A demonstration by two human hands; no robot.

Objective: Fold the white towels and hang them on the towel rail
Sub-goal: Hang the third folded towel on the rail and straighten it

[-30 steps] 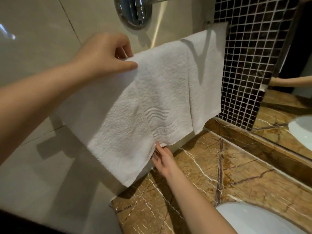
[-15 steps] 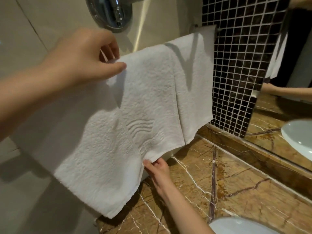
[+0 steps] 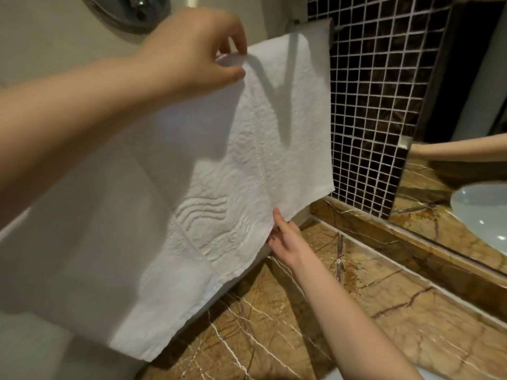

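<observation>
Squaring the white towel [image 3: 233, 174] on the towel rail [image 3: 338, 27].
The towel hangs below the rail, its long axis running down toward the bench [image 3: 356, 297]. The left hand [image 3: 192, 48], just below the rail, pinches the upper edge between thumb and fingertips. The right hand [image 3: 285, 237], well below the rail, pinches the lower hem, thumb in front.

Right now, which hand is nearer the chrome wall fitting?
Left. The left hand pinches the white towel at its top edge, just right of and below the chrome fitting. The right hand grips the towel's bottom edge, far lower, above the marble counter.
</observation>
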